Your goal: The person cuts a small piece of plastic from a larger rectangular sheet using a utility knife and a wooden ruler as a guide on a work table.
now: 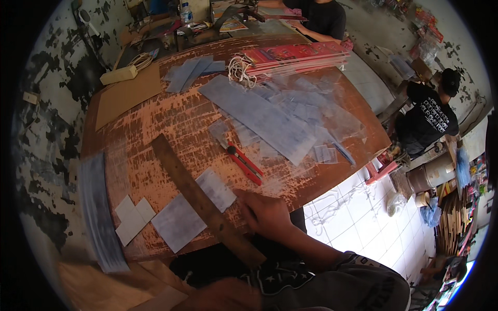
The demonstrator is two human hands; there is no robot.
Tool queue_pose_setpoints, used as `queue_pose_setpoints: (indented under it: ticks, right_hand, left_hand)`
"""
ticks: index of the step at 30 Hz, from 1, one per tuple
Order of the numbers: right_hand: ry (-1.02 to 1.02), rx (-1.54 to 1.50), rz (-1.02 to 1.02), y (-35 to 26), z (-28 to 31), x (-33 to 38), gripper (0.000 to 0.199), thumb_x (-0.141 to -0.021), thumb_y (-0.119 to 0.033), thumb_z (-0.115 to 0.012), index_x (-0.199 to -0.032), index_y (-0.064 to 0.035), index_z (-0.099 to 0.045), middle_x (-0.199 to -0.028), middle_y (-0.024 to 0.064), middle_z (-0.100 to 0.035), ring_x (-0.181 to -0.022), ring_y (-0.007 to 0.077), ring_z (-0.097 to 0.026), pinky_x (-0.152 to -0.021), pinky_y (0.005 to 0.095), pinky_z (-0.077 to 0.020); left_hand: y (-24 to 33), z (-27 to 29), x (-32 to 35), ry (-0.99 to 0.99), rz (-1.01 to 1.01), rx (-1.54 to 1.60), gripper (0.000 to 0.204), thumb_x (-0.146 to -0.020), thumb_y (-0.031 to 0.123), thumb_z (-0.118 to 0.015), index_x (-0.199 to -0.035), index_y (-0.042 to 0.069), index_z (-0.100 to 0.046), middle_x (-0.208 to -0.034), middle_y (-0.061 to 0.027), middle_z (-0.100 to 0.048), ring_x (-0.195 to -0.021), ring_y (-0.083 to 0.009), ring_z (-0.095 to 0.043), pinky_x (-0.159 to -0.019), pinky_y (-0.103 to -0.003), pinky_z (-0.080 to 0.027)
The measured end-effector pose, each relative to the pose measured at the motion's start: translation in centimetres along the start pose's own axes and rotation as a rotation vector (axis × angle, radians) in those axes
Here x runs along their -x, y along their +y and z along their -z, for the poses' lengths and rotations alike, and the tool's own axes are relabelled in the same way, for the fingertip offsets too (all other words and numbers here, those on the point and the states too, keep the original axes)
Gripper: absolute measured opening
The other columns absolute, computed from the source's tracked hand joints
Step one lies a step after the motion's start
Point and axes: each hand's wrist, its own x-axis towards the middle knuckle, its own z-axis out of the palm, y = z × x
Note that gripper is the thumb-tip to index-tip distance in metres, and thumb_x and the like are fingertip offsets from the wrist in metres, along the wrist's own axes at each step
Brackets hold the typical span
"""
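Observation:
My right hand (267, 213) is at the table's near edge with its fingers curled in. Its fingertips are beside the right end of a grey sheet (179, 223); whatever they may hold is hidden. Across that sheet lies a long brown, worn ruler-like strip (179, 173), its near end jutting over the table edge toward my lap. My left hand (223, 294) is low at the bottom of the view, dark, its fingers not readable. Farther in, a red utility knife (245, 165) rests on the table, apart from both hands. Small pale cut pieces (134, 216) lie left of the sheet.
Grey sheets (262, 119) and clear plastic scraps cover the right of the worn table (135, 150). Behind them sits a stack of red printed bags (295, 54) with white cords. A grey stack (98, 212) lines the left edge, cardboard (129, 96) behind. Two people work beyond.

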Motion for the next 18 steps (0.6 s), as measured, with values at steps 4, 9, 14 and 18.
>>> queue_pose_setpoints:
  ticks: [4, 9, 14, 18]
  right_hand:
    - [-0.003, -0.039, -0.053, -0.3, 0.1, -0.1, 0.036, -0.097, -0.015, -0.072, -0.133, -0.0119, -0.071, -0.099, 0.0097, -0.079, -0.076, 0.0267, -0.077, -0.065, 0.0402, -0.0615]
    - [-0.01, -0.029, -0.069, -0.4, 0.1, -0.1, 0.036, -0.096, -0.014, -0.073, -0.132, -0.012, -0.073, -0.098, 0.0111, -0.079, -0.076, 0.0284, -0.077, -0.065, 0.0405, -0.0612]
    - [-0.027, -0.02, -0.085, -0.3, -0.2, 0.0, 0.035, -0.095, -0.012, -0.074, -0.129, -0.0114, -0.074, -0.1, 0.0128, -0.08, -0.077, 0.0287, -0.078, -0.067, 0.0403, -0.0617]
    - [-0.018, -0.052, -0.084, -0.5, 0.1, -0.3, 0.034, -0.094, -0.01, -0.075, -0.128, -0.0105, -0.075, -0.104, 0.0144, -0.08, -0.077, 0.029, -0.078, -0.068, 0.04, -0.0621]
  left_hand:
    - [-5.1, -3.7, -3.3, 0.083, -0.448, 0.087, 0.085, -0.103, 0.067, -0.06, -0.137, -0.01, -0.064, -0.139, -0.0277, -0.057, -0.115, -0.0386, -0.06, -0.098, -0.05, -0.045]
    - [-4.9, -4.8, -1.8, -0.055, -0.329, 0.238, 0.081, -0.11, 0.064, -0.046, -0.151, -0.005, -0.054, -0.152, -0.0299, -0.045, -0.131, -0.0472, -0.047, -0.113, -0.057, -0.029]
    - [-2.3, -5.1, 3.4, 0.031, -0.004, 0.19, 0.086, -0.109, 0.066, -0.045, -0.165, 0.001, -0.04, -0.163, -0.0266, -0.037, -0.145, -0.0456, -0.038, -0.12, -0.059, -0.023]
    - [-0.6, -4.4, 5.8, 0.105, 0.248, 0.122, 0.082, -0.109, 0.062, -0.048, -0.165, 0.002, -0.042, -0.157, -0.0236, -0.047, -0.144, -0.0426, -0.044, -0.121, -0.058, -0.028]
